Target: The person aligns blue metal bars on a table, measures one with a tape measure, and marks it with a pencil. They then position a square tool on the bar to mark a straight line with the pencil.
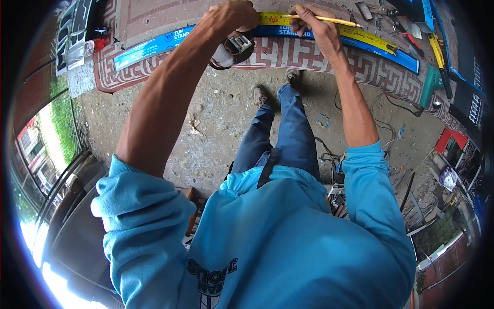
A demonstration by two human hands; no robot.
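Note:
A blue film-covered strip (pixel 154 47) marked "TOP STANDARD" lies along the near edge of a patterned work surface. Over its right part stretches the yellow blade of a tape measure (pixel 368 37), its end near the strip's right end. My left hand (pixel 231 15) is closed at the blade's left end; its fingertips are partly hidden. My right hand (pixel 316 28) grips a yellow pencil (pixel 337 21), which points right above the blade, with the fingers close to the strip. Below my left hand sits a rounded white and dark object (pixel 234 51) whose kind I cannot make out.
Pliers and other hand tools (pixel 409 37) lie at the right, near a green power tool (pixel 431 85). Dark profiles (pixel 74 33) rest at the far left. Cables (pixel 381 123) and scraps litter the floor beneath the surface.

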